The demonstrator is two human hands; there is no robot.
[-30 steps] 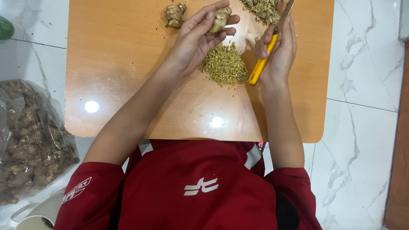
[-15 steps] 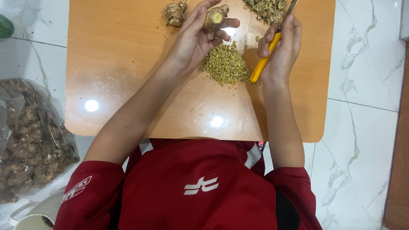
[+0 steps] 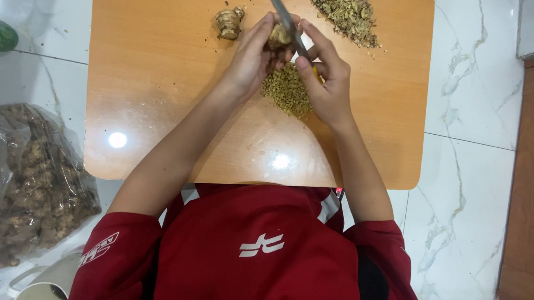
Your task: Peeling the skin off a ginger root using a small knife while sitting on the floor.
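- Two hands working close together over the wooden board (image 3: 160, 102); left hand (image 3: 250, 61) curled shut around a knobbly piece of ginger-like root (image 3: 279, 35), pinching it between thumb and fingertips just above the board, near its far edge
- Right hand (image 3: 325, 80) closed around a yellow-handled knife (image 3: 286, 23); handle mostly buried in the fist, grey blade angling up and left across the root
- Scraping rather than slicing looks like the way to go here; keeping the blade shallow against the skin, taking thin bits only
- Turning the root a little with the left fingertips between strokes, probably, so no patch gets missed
- Keeping the left thumb behind the edge, not in front of it; blade sitting very near those fingertips right now, so slipping seems the main risk
- Letting scraps drop straight onto the pile of peelings (image 3: 288, 90) right under the hands, touching the right hand's underside
- Second root piece (image 3: 229, 21) waiting just left of the hands; bigger heap of scraps (image 3: 344, 14) at the board's far right corner; plastic bag of roots (image 3: 22, 180) sitting off the board on the left, on the white marble floor (image 3: 468, 148)
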